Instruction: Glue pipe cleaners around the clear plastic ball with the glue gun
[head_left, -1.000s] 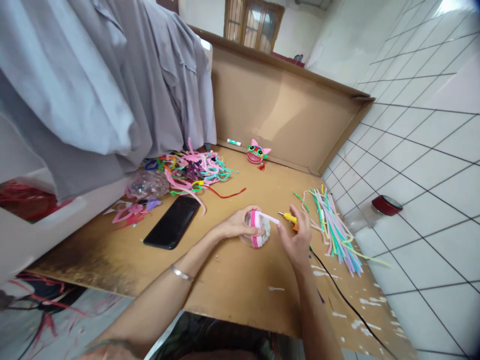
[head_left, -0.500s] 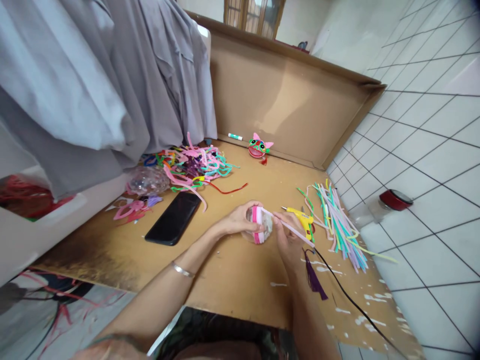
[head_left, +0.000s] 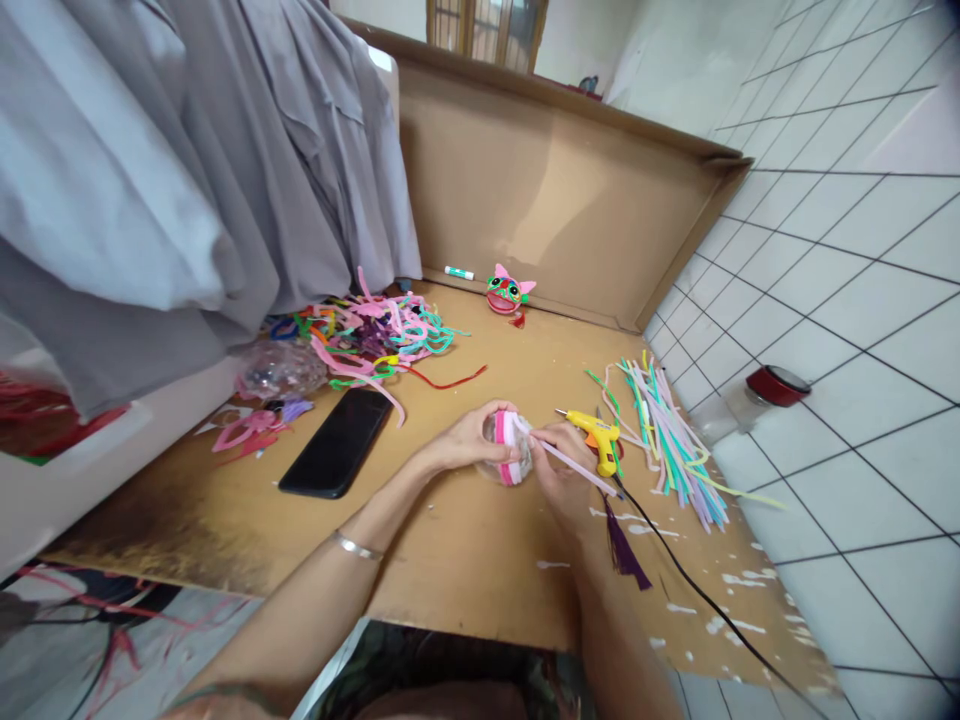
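Observation:
My left hand (head_left: 480, 437) is closed around a clear plastic ball (head_left: 491, 468) with bands of pink and white pipe cleaner around its middle. Between the thumb and fingers of my right hand (head_left: 559, 468) is a pale lilac pipe cleaner (head_left: 577, 466). One end of it meets the ball's band; the other sticks out to the lower right. A yellow glue gun (head_left: 596, 437) lies just beyond my right hand, its black cord (head_left: 690, 575) running to the lower right. Beside my right wrist is a dark purple tassel (head_left: 624, 548).
Loose pipe cleaners (head_left: 675, 440) lie at right, near a red-lidded jar (head_left: 757, 395). A black phone (head_left: 337, 443) and a tangled pipe cleaner heap (head_left: 390, 330) are at left. A decorated animal-face ball (head_left: 506, 292) and a glue stick (head_left: 459, 272) sit by the cardboard wall (head_left: 555, 180).
My right hand has drawn closer to the ball, and the lilac pipe cleaner now lies nearer its band. The whole view has shifted slightly.

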